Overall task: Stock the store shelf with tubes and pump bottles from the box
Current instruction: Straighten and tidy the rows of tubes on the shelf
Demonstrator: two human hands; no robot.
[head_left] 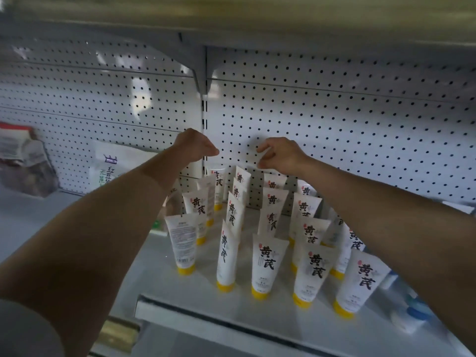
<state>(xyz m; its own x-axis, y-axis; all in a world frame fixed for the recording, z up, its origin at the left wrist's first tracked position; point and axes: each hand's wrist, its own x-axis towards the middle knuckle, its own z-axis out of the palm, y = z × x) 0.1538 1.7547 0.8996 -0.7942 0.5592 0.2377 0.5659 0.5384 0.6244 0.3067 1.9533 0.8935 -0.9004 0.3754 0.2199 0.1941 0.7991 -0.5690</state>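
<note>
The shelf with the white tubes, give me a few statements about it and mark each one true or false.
1. The tubes stand on their yellow caps. True.
2. Both hands are gripping tubes. False: the left hand and right hand hover above the back rows, and no tube is seen in either.
3. The front-left tube shows its fine-print back. True.
4. The wall behind the shelf is solid wood. False: it is white pegboard.
5. A printed bag leans against the pegboard left of the tubes. True.
</note>
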